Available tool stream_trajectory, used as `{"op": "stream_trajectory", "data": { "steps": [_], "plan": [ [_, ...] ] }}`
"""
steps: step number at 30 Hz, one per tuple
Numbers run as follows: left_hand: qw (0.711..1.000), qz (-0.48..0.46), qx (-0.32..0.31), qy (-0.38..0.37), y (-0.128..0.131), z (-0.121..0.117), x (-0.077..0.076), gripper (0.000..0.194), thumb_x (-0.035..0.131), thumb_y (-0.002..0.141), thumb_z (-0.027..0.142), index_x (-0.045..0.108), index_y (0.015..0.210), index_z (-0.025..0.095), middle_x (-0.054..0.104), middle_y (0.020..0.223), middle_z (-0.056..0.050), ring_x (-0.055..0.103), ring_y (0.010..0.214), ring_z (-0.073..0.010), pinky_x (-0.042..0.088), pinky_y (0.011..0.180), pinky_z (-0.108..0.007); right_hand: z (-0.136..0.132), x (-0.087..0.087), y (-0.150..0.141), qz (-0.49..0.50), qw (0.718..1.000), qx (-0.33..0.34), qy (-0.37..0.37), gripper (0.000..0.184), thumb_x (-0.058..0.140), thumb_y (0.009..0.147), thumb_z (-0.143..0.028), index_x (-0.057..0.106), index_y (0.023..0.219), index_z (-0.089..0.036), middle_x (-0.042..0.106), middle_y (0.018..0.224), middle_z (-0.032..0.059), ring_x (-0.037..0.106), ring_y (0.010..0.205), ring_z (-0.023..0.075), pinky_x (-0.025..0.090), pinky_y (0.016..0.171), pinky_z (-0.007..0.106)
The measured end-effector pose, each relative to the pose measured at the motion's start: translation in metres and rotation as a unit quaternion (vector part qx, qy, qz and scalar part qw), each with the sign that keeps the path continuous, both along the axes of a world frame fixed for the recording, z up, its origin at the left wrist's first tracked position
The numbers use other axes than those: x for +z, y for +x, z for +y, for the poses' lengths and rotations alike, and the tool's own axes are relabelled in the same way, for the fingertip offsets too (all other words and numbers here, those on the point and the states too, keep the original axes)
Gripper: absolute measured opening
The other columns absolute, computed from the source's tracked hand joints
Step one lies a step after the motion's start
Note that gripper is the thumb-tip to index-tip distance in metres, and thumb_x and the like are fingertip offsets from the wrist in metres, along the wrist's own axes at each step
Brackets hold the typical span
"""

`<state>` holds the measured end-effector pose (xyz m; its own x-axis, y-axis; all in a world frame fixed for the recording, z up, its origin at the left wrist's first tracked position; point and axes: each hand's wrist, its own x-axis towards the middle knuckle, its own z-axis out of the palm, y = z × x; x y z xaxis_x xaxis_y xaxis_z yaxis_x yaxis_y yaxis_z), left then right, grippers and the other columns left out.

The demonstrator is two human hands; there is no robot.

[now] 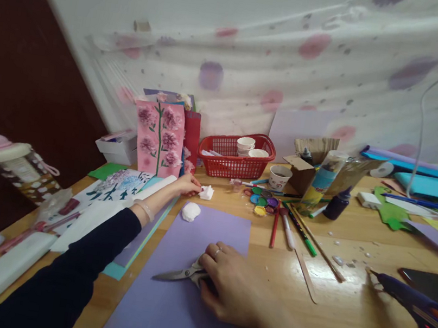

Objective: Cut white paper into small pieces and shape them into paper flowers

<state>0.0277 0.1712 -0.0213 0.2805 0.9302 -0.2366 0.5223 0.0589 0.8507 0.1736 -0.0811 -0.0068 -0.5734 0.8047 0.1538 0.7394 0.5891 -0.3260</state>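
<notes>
My left hand (pixel 186 185) reaches far across the wooden table and pinches a small white paper flower (pixel 207 192) near the pink flower card (pixel 160 137). A white lump of clay or tissue (pixel 191 212) lies on the top corner of a purple paper sheet (pixel 176 311). My right hand (pixel 228 283) rests on that sheet, fingers curled round the handles of metal scissors (pixel 177 274) whose blades point left. A ring shows on one finger.
A red basket (pixel 236 158) with paper cups stands at the back. A paint palette (pixel 263 201), pens and brushes (pixel 295 227) lie mid-table. A dark blue glue gun (pixel 419 312) sits at right, coloured paper scraps (pixel 421 216) behind it. A water bottle (pixel 16 166) stands at left.
</notes>
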Motion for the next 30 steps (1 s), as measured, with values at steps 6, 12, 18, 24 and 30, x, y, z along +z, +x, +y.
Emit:
{"op": "stream_trajectory", "data": {
  "steps": [6, 12, 18, 24, 30],
  "plan": [
    [0.997, -0.017, 0.015, 0.079, -0.001, -0.010, 0.010, 0.017, 0.076, 0.054, 0.013, 0.060, 0.061, 0.015, 0.052, 0.041, 0.004, 0.044, 0.038, -0.0082, 0.029, 0.040, -0.020, 0.000, -0.005, 0.000, 0.010, 1.000, -0.002, 0.004, 0.014, 0.049, 0.077, -0.025, 0.056, 0.085, -0.016, 0.058, 0.089, 0.0089, 0.050, 0.084, 0.0214, 0.040, 0.073, 0.032],
    [0.988, -0.057, 0.015, 0.143, -0.018, -0.026, 0.043, 0.008, 0.069, 0.056, 0.010, 0.065, 0.062, 0.014, 0.059, 0.052, 0.001, 0.049, 0.048, -0.0097, 0.034, 0.045, -0.021, 0.000, -0.006, -0.001, 0.029, 0.999, -0.015, 0.007, 0.016, 0.051, 0.074, -0.025, 0.058, 0.086, -0.016, 0.058, 0.086, 0.0077, 0.050, 0.080, 0.0208, 0.039, 0.069, 0.031],
    [0.980, -0.042, 0.044, 0.192, -0.092, -0.056, 0.071, 0.015, 0.069, 0.056, 0.019, 0.069, 0.071, 0.016, 0.066, 0.067, -0.003, 0.057, 0.062, -0.0149, 0.040, 0.054, -0.022, 0.003, -0.009, -0.003, 0.044, 0.998, -0.033, 0.042, 0.018, 0.042, 0.088, -0.024, 0.057, 0.086, -0.015, 0.060, 0.084, 0.0085, 0.053, 0.081, 0.0202, 0.040, 0.071, 0.031],
    [0.968, 0.085, 0.076, 0.225, -0.182, -0.114, 0.054, 0.026, 0.064, 0.065, 0.038, 0.064, 0.077, 0.016, 0.067, 0.075, -0.005, 0.060, 0.072, -0.0195, 0.045, 0.065, -0.027, 0.005, -0.001, 0.009, 0.084, 0.968, -0.124, 0.202, 0.032, 0.035, 0.095, -0.028, 0.050, 0.069, -0.018, 0.057, 0.060, 0.0032, 0.052, 0.056, 0.0146, 0.035, 0.053, 0.025],
    [0.926, 0.275, 0.136, 0.220, -0.184, -0.160, 0.013, 0.059, 0.055, 0.068, 0.060, 0.055, 0.106, 0.014, 0.059, 0.106, -0.016, 0.061, 0.082, -0.0301, 0.047, 0.052, -0.032, -0.038, 0.082, 0.007, 0.165, 0.941, -0.019, 0.296, 0.023, 0.036, 0.091, -0.018, 0.049, 0.073, -0.021, 0.055, 0.056, 0.0006, 0.053, 0.052, 0.0142, 0.038, 0.051, 0.026]
  ]
}}
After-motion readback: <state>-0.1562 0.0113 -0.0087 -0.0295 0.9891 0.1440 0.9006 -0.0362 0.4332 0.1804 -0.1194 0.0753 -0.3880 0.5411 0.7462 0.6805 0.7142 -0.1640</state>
